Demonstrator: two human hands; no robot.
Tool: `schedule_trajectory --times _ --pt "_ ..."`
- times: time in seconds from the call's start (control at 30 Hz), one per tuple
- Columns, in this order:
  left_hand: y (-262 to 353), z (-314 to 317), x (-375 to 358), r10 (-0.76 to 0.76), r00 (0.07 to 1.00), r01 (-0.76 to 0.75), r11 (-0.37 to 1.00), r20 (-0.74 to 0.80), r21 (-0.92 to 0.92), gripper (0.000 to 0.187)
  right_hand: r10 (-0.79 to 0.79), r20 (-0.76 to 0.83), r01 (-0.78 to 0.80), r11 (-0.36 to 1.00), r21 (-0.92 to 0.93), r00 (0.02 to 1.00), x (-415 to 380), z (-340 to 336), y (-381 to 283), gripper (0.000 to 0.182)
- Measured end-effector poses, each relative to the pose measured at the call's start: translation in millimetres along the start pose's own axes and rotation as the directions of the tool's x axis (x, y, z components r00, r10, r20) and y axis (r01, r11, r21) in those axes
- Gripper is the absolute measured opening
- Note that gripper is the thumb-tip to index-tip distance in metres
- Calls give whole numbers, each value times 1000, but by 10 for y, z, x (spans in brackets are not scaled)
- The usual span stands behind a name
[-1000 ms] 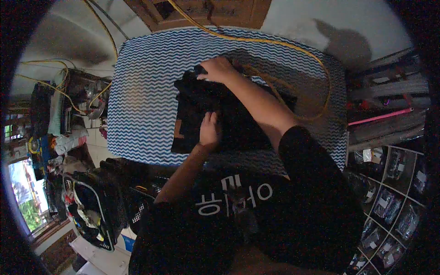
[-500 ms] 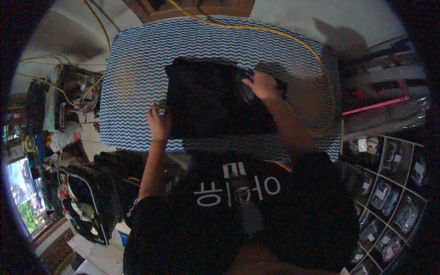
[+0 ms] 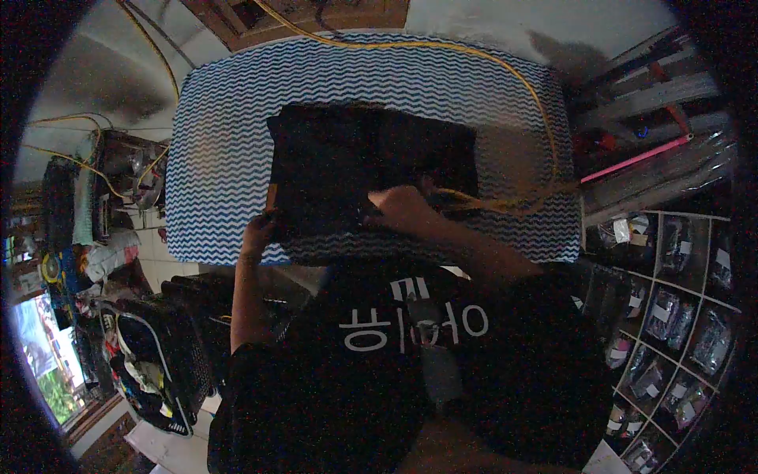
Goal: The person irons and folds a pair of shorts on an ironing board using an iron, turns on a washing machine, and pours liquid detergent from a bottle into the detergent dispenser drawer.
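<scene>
On the zigzag-covered board (image 3: 221, 158), the folded black garment (image 3: 371, 158) lies long side left-to-right, left hand (image 3: 259, 231) pinching its near-left corner, right hand (image 3: 403, 207) pressing flat on its near edge, clutching nothing.

One head-worn camera looks steeply down, close above the zigzag-covered board (image 3: 221, 150) and the wearer's own chest.
</scene>
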State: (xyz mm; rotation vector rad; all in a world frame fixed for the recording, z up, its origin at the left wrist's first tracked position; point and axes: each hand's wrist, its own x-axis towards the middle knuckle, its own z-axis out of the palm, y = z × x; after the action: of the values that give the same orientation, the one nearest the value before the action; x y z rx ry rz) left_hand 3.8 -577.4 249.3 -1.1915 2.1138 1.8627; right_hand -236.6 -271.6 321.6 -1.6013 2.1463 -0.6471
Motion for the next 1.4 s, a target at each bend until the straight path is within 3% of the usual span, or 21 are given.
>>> schedule_trajectory --times 0.07,0.2,0.27,0.33,0.37,0.47,0.53,0.6,0.7,0.77,0.8,0.83,0.9,0.97,1.07,1.17,1.23,1.3,1.33,1.37,1.4 --pt "198 46 -149 93 993 -78 977 -66 200 29 95 -53 -97 994 -40 994 47 -51 8 44" --pt "522 170 -276 68 987 5 890 -144 456 34 269 -235 -287 957 -49 934 1 -304 255 48" --pt "367 188 -227 337 904 -31 667 -265 744 33 364 -297 -412 904 -116 883 -51 -501 517 51" --pt "452 340 -314 621 707 20 460 -338 887 32 535 -329 -604 781 -159 778 -33 -641 897 56" --pt "298 324 -175 592 730 19 480 -340 877 35 610 -309 -673 721 -167 730 -60 -775 1014 60" --pt "690 545 -297 171 923 48 839 -345 542 39 758 -313 -819 546 -176 573 -211 -1155 1333 70" --pt "576 584 -96 247 917 -79 883 -315 463 38 548 -562 -757 608 -241 619 -514 -1240 1607 71" --pt "437 596 81 470 824 -321 847 -316 424 38 627 -459 -757 629 -179 629 -752 -1479 1790 67" --pt "1008 715 24 271 934 -226 953 -231 203 38 613 -483 -744 656 -130 625 -1029 -1618 1929 59" --pt "1558 1039 -189 394 887 -358 916 -240 181 36 550 -544 -709 694 -123 633 -1195 -1621 2137 56" --pt "1663 1267 -161 487 860 -475 873 -155 108 36 531 -567 -704 698 -127 629 -1207 -1525 2076 56" --pt "1759 1507 -141 575 815 -575 818 -75 23 37 518 -592 -706 696 -128 618 -1214 -1401 1981 55" --pt "2059 1965 -232 761 630 -776 621 154 107 36 535 -596 -724 680 -118 599 -1158 -1149 1796 55" --pt "2131 2360 -261 709 552 -761 643 440 -81 38 587 -553 -733 677 -63 591 -1108 -875 1649 54" --pt "1957 2790 -186 703 358 -857 509 615 -82 39 690 -435 -734 673 91 578 -1162 -542 1438 54" --pt "1731 2675 1 568 391 -884 452 725 122 40 767 -268 -690 642 335 583 -1223 -311 1267 53" --pt "1945 2116 -101 573 588 -804 493 571 332 41 793 -159 -630 572 525 588 -1219 -218 1229 53" --pt "1534 1728 535 738 552 -726 196 389 659 42 801 -97 -572 500 650 590 -1241 -152 1275 53" --pt "1470 1377 792 811 469 -692 92 349 716 41 798 -94 -550 489 677 595 -1252 -74 1349 53" --pt "1584 1102 938 819 496 -619 102 287 778 41 747 -235 -588 644 490 622 -1329 114 1555 53" --pt "1690 858 1076 825 519 -539 116 221 834 41 741 -234 -588 651 479 630 -1329 84 1498 54"
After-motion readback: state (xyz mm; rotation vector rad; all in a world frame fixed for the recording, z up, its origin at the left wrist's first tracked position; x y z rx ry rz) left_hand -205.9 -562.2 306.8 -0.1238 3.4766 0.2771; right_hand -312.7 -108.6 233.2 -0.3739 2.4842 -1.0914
